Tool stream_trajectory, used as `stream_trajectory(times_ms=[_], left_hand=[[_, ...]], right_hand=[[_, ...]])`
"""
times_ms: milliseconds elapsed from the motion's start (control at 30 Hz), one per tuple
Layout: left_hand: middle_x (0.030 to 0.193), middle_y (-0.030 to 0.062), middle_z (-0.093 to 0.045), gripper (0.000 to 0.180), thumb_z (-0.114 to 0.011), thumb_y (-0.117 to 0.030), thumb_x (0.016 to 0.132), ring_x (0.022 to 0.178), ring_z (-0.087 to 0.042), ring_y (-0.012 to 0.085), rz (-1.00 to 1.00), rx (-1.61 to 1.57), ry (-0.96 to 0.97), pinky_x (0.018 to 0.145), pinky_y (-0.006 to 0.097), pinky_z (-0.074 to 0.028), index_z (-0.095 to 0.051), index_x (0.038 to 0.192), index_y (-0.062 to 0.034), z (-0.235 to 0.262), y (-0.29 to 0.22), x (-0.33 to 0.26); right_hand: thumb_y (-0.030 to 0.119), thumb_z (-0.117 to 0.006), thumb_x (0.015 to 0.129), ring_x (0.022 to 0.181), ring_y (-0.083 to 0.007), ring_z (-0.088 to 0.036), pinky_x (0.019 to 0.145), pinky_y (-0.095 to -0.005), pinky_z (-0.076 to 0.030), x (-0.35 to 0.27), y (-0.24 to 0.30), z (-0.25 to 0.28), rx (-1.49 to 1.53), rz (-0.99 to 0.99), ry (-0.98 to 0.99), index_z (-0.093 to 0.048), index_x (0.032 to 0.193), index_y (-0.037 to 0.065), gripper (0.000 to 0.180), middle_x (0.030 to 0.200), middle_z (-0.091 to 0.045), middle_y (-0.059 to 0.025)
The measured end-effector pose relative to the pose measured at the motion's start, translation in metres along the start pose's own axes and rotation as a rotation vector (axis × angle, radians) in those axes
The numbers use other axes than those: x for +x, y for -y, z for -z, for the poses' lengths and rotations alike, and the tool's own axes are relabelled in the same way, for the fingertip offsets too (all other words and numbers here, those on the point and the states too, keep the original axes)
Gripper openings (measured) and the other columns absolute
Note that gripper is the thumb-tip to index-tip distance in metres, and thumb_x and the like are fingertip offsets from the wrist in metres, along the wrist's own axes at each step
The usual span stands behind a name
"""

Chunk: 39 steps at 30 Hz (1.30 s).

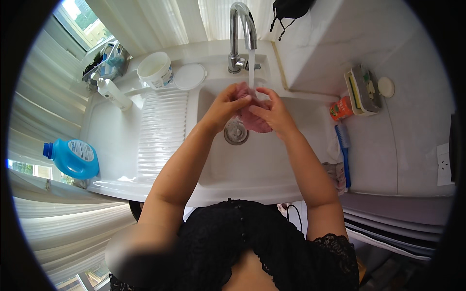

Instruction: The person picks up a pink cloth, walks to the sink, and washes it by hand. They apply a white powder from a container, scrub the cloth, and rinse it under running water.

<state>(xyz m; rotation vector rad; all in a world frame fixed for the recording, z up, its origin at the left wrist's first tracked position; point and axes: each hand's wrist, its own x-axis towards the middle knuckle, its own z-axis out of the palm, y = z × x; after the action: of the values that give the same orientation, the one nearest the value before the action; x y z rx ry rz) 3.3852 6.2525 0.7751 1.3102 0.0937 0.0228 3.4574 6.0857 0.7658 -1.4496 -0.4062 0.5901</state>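
Observation:
A small pink cloth (253,120) hangs between my two hands over the white sink (272,165). Water runs from the chrome faucet (243,29) straight down onto the cloth's upper part. My left hand (227,105) pinches the cloth's left side, thumb on top. On the other side my right hand (274,111) grips it, with the thumb over the cloth and a fingertip raised near the stream. Below the cloth shows the metal drain (236,133), partly covered by it. The cloth's exact kind cannot be made out.
Left of the basin is a ribbed washboard (162,126), with a white bucket (155,70), round lid (190,76), white bottle (114,93) and blue detergent jug (73,157) around it. Along the right edge lie a blue brush (343,150), an orange packet (341,108) and a sponge holder (361,92).

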Motion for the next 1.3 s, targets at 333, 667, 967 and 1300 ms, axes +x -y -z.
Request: stream_trajectory(times_ms=[333,667,967,1300], left_hand=[[0.103,0.0094,-0.062,0.051,-0.058,-0.040,0.090,0.101,-0.059,0.0186,0.518,-0.309,-0.634,0.076,0.037,-0.051,-0.053,0.121,0.0005,-0.001,0.038,0.004],[0.109,0.0167,-0.062,0.031,-0.035,-0.012,0.095,0.096,-0.063,0.0305,0.528,-0.855,-0.338,0.080,0.046,-0.054,-0.055,0.115,0.0007,-0.005,0.099,0.005],[0.107,0.0113,-0.061,0.028,-0.037,-0.018,0.093,0.096,-0.060,0.0254,0.451,-0.834,-0.282,0.082,0.040,-0.051,-0.056,0.107,-0.0029,-0.023,0.081,0.003],[0.107,0.0079,-0.059,0.060,-0.034,-0.063,0.093,0.102,-0.056,0.0266,0.545,-0.887,-0.347,0.094,0.052,-0.042,-0.051,0.121,-0.0132,-0.016,0.081,-0.009]], right_hand=[[0.001,-0.056,0.088,0.082,-0.0136,-0.063,0.072,-0.0265,-0.052,0.018,-0.030,-0.006,0.218,-0.028,-0.080,-0.062,0.106,-0.001,0.019,0.093,-0.066,-0.0070],[0.023,-0.053,0.088,0.098,-0.0215,-0.060,0.084,-0.0339,-0.050,0.004,-0.024,0.007,0.597,-0.060,0.195,-0.058,0.112,-0.003,0.035,0.106,-0.063,-0.0117],[0.037,-0.057,0.090,0.094,-0.0190,-0.060,0.082,-0.0346,-0.051,0.017,-0.096,-0.010,0.819,-0.347,0.038,-0.057,0.108,0.012,0.031,0.101,-0.061,-0.0035],[0.015,-0.067,0.079,0.089,-0.0215,-0.058,0.081,-0.0345,-0.049,-0.003,-0.108,-0.033,-0.212,0.365,-0.174,-0.062,0.098,0.005,0.022,0.101,-0.060,-0.0113]])
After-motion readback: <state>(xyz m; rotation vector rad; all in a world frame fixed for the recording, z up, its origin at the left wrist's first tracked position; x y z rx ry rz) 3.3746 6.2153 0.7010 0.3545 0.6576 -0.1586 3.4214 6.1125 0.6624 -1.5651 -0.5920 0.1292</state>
